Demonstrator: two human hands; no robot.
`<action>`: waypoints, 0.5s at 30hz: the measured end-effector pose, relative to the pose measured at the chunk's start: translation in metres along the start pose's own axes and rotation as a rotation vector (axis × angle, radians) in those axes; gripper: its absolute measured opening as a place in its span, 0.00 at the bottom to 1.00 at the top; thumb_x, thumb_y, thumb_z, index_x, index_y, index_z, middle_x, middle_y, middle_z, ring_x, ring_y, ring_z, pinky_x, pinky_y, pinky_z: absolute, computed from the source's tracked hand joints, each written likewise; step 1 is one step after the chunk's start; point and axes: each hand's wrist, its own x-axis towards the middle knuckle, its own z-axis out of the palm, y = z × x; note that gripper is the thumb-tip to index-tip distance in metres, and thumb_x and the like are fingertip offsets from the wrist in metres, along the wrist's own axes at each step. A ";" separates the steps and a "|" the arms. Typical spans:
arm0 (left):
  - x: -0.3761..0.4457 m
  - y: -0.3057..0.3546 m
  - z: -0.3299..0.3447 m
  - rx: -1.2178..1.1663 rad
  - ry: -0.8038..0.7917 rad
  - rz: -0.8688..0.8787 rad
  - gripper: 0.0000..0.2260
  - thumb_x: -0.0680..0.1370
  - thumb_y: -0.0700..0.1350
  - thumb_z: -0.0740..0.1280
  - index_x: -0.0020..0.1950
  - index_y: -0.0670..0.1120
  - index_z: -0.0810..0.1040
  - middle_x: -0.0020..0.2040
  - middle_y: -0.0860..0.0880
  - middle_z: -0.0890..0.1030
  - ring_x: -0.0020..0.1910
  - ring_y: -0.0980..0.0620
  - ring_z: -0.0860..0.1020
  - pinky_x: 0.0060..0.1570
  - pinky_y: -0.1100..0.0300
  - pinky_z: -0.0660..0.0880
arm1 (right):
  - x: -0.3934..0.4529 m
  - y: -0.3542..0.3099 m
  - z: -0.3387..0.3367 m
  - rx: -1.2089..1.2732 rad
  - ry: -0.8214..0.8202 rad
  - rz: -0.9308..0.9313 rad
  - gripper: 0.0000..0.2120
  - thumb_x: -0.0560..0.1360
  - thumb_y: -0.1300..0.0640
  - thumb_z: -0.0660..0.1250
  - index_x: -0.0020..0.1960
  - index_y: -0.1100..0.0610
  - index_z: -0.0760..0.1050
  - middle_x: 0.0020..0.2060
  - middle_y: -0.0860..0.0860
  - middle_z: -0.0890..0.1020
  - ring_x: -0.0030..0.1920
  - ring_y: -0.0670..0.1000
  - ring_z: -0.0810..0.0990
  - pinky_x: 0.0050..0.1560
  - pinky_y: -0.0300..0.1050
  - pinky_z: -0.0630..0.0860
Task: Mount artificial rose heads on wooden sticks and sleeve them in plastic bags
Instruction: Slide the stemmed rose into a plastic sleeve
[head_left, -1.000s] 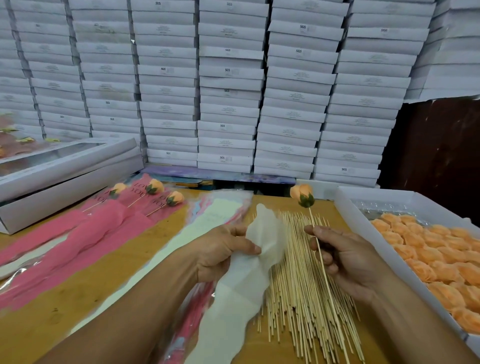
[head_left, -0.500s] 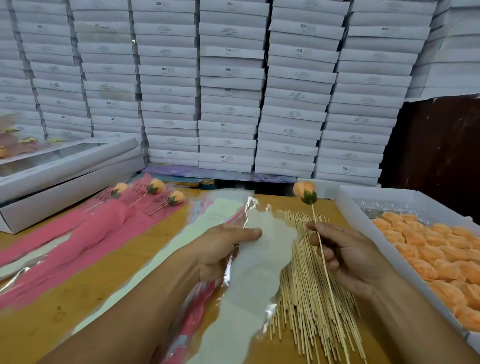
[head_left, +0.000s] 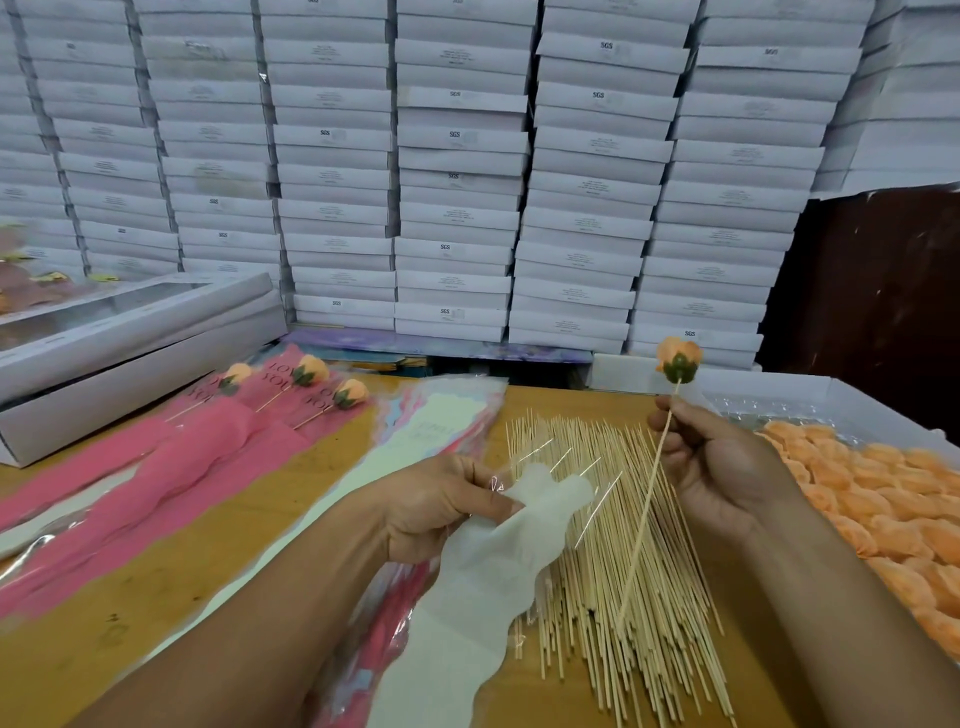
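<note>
holding a mounted rose: right hand (head_left: 722, 467) has its fingers curled round a thin wooden stick (head_left: 647, 506), gripping it near the upper end; the stick runs tilted, lower tip down over the loose pile of sticks (head_left: 618, 587) on the wooden surface (head_left: 208, 530). orange rose head (head_left: 678, 358) with green base sits on the stick's top end, above the hand. left hand (head_left: 441, 506) pinches the top edge of a white plastic bag (head_left: 483, 587) between thumb and fingers; the bag hangs down toward the near edge, partly over the stick pile. a stack of flat bags (head_left: 415, 441) lies just left of the pile. far left, three finished roses (head_left: 306, 371) lie in pink sleeves (head_left: 171, 467), side by side. right, a white tray (head_left: 831, 395) holds many loose orange rose heads (head_left: 893, 514). stacked white boxes (head_left: 457, 171) fill the back wall; a long windowed box (head_left: 135, 332) rests at left.
</note>
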 end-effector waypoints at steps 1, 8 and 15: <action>-0.001 0.000 -0.001 0.007 -0.023 -0.004 0.14 0.71 0.35 0.76 0.54 0.32 0.82 0.47 0.39 0.85 0.40 0.46 0.85 0.45 0.54 0.83 | 0.000 -0.003 -0.001 0.013 0.005 -0.013 0.07 0.82 0.60 0.62 0.48 0.60 0.76 0.30 0.52 0.81 0.23 0.42 0.74 0.22 0.30 0.71; -0.003 0.003 -0.005 0.086 -0.084 -0.023 0.05 0.70 0.37 0.74 0.45 0.41 0.87 0.44 0.43 0.86 0.40 0.48 0.85 0.44 0.56 0.83 | 0.004 -0.018 -0.014 0.169 0.166 -0.147 0.07 0.83 0.60 0.62 0.47 0.60 0.74 0.33 0.53 0.84 0.28 0.42 0.81 0.29 0.32 0.77; -0.004 0.004 -0.008 0.046 -0.054 -0.003 0.07 0.71 0.37 0.74 0.48 0.38 0.86 0.45 0.42 0.86 0.40 0.47 0.85 0.42 0.55 0.83 | 0.000 -0.028 -0.016 0.138 0.393 -0.452 0.04 0.84 0.60 0.61 0.52 0.59 0.72 0.30 0.53 0.82 0.26 0.46 0.79 0.30 0.36 0.78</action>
